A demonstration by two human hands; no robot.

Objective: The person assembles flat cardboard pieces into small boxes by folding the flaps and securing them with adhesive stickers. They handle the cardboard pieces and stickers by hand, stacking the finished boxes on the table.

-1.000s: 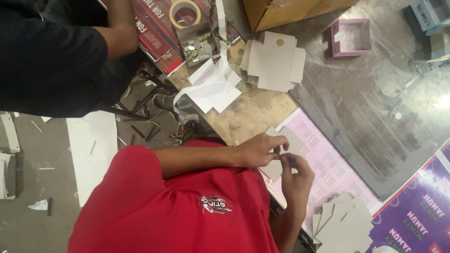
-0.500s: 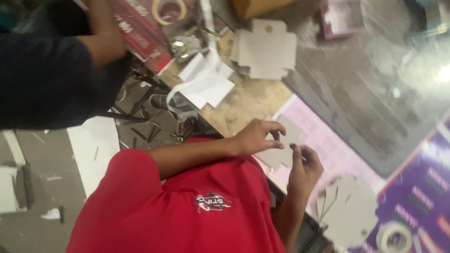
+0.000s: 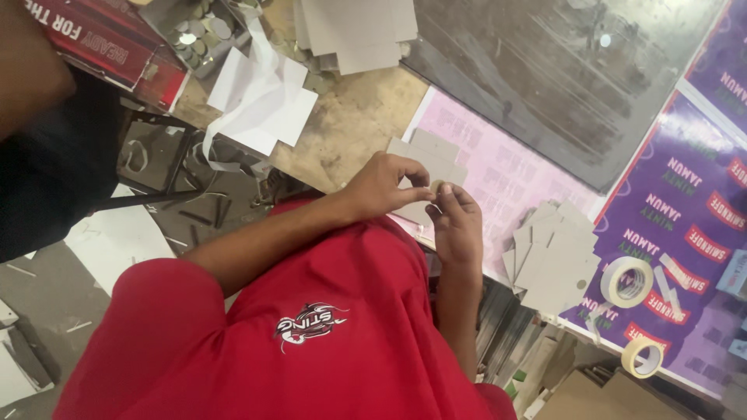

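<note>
just right of the frame's centre, two hands meet over a grey cardboard cutout [image 3: 424, 159] that lies on a pink printed sheet [image 3: 498, 167]. the left hand [image 3: 383, 185] curls narrow, thumb and forefinger pinched on a small round disc [image 3: 436, 187], and the right hand [image 3: 455, 225] just below it has its fingertips closed on the same disc (which is too small to make out clearly). both forearms come from a person in a red shirt [image 3: 311, 334] filling the lower middle. at lower right a stack of grey cutouts [image 3: 554, 257] sits beside two tape rolls [image 3: 627, 281] on a purple printed sheet [image 3: 685, 202]. white paper pieces [image 3: 261, 97] lie at upper left near a red box [image 3: 109, 39], and another person's dark sleeve [image 3: 54, 171] is at the left edge.
</note>
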